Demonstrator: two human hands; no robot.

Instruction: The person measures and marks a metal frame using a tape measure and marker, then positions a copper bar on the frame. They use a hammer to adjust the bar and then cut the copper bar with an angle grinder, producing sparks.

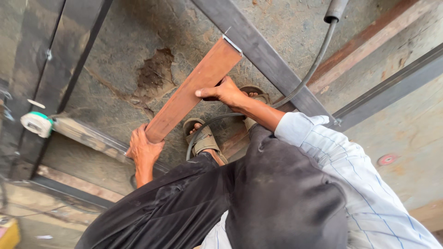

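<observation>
A short length of rusty brown rectangular metal tube (191,90) slants from lower left to upper right above the floor. My left hand (144,150) grips its lower end. My right hand (225,92) holds its right edge near the middle, thumb on top. The tube's cut upper end touches or sits just beside a long dark steel bar (263,53) that runs diagonally across the floor. My sandalled feet (203,138) stand below the tube.
A grey cable or hose (318,55) curves from the top right down past my feet. A white and green tape measure (37,123) lies at the left. Dark steel bars (392,85) and a wooden strip (364,44) cross the concrete floor. A red disc (386,159) lies at the right.
</observation>
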